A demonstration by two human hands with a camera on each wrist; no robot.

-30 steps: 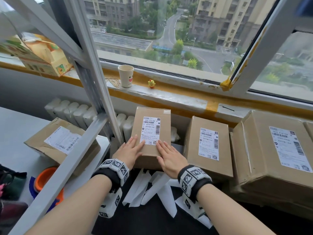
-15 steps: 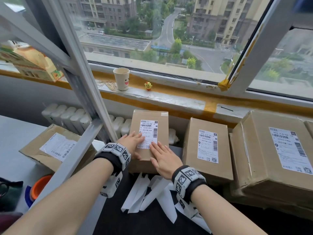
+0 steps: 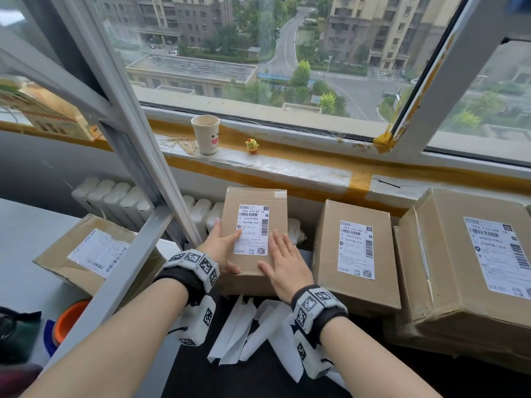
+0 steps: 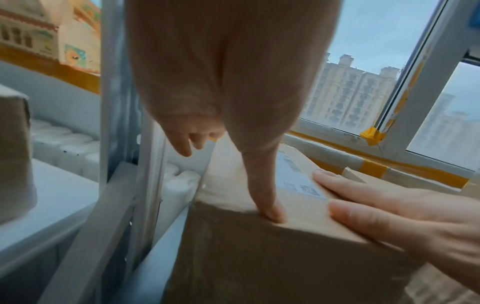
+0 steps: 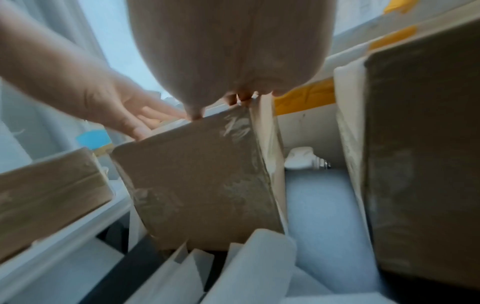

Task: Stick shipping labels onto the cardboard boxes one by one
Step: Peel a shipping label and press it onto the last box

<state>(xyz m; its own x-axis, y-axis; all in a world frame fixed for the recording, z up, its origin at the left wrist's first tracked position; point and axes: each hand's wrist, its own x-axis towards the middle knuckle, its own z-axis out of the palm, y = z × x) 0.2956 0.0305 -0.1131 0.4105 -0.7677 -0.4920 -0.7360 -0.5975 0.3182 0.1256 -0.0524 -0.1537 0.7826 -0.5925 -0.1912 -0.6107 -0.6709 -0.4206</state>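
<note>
Cardboard box (image 3: 254,196), small, brown, upright in front of window sill (image 3: 287,165); foot against white radiator (image 3: 115,193). Shipping label (image 3: 253,229) stuck flat on top face, white, barcode and QR code visible.

Left hand (image 3: 219,248): flat on left part of box top, fingers straight, fingertips touching left edge of label; thumb (image 4: 265,197) pressed along near top edge of box. Grips nothing.

Right hand (image 3: 284,265): flat on right near corner of box top, fingers extended just beside right edge of label, thumb at near edge. Grips nothing.

Second box (image 3: 356,214), medium, labelled, just right of first, gap between. Third box (image 3: 471,254), large, labelled, further right, touching second. Fourth box (image 3: 94,254), labelled, lying tilted on grey table (image 3: 26,239) at left, behind slanted grey metal frame (image 3: 138,173).

Backing-paper strips (image 3: 244,328), white, loose heap on dark surface below both wrists.

On sill: paper cup (image 3: 206,135) with smiling face, toothpicks (image 3: 178,142) scattered beside, small yellow chick figure (image 3: 252,145) near cup, yellow tape along edge.

Orange roll (image 3: 67,320) at lower left, partly hidden by frame.
</note>
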